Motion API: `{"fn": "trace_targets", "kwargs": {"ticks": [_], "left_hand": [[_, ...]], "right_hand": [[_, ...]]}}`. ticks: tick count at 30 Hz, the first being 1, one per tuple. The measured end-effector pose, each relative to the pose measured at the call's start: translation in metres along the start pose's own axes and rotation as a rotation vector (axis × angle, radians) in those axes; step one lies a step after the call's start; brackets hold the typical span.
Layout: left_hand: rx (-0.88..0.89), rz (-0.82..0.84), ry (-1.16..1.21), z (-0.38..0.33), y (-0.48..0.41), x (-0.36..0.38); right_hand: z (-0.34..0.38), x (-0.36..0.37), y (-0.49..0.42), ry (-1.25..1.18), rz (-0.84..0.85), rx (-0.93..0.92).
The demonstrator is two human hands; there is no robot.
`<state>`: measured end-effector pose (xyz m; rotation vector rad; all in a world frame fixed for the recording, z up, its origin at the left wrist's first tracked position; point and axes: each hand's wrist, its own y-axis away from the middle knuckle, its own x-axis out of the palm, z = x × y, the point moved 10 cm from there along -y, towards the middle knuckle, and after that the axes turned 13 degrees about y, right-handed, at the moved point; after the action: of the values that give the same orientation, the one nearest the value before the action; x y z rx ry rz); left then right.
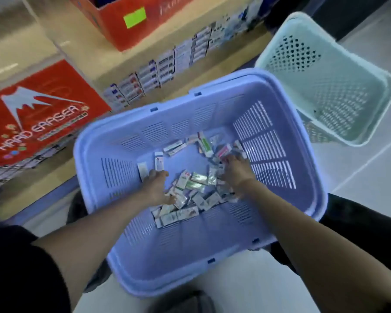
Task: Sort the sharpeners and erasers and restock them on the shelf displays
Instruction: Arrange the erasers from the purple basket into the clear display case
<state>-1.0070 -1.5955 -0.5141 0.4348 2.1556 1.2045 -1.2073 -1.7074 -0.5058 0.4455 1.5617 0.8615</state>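
Lilac plastic basket (95,141), nearest: holds the small packets (190,184), heaped on its bottom for sorting | hands: left hand (155,188) and right hand (235,172) sunk in the heap, grip unreadable through blur | beyond its right corner: green basket (352,64), likely for one sort | beyond its far rim: shelf displays (165,64).

This is a stationery shop aisle. A wooden shelf (84,53) carries rows of small boxes (158,68) faced outward, side by side. Next to them stands a red display box (41,114) printed "HARD ERASER". A red carton (113,26) on top bears a green sticker (134,17). A purple basket (81,150) of loose packs (190,184) and a green basket (370,82) sit on the pale tiled floor (359,166).
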Motion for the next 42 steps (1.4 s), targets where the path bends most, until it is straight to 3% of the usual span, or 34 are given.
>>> {"fn": "trace_targets", "kwargs": {"ticks": [3,7,13,16,20,24,30,34,38,42], "left_hand": [[-0.027,0.097,-0.251,0.019,-0.004,0.022],[-0.056,0.032,-0.293,0.023,-0.012,0.014],[-0.056,0.086,-0.328,0.02,-0.011,0.011],[-0.059,0.055,-0.111,0.023,-0.01,0.009],[-0.104,-0.053,0.067,0.028,-0.005,-0.005],[-0.124,-0.112,0.3,0.021,-0.001,-0.013],[-0.093,-0.086,0.481,-0.005,0.025,-0.023],[-0.047,-0.162,0.745,-0.017,0.051,-0.042],[0.08,-0.136,0.941,-0.039,0.092,-0.06],[0.213,-0.113,0.988,-0.059,0.143,-0.08]], "right_hand": [[0.001,0.003,-0.009,0.051,-0.041,0.015],[0.011,0.0,-0.007,0.133,-0.143,0.059],[0.032,0.019,-0.011,0.041,-0.066,0.001],[0.046,0.038,-0.005,-0.157,0.057,-0.015],[0.049,0.044,-0.003,-0.254,0.102,0.001],[0.041,0.042,0.003,-0.581,0.173,0.018],[0.034,0.008,0.032,-0.813,0.133,0.039],[0.033,-0.019,0.066,-1.163,0.121,0.055],[0.052,-0.061,0.104,-1.338,0.071,-0.128],[0.073,-0.098,0.137,-1.392,0.0,-0.236]]}}
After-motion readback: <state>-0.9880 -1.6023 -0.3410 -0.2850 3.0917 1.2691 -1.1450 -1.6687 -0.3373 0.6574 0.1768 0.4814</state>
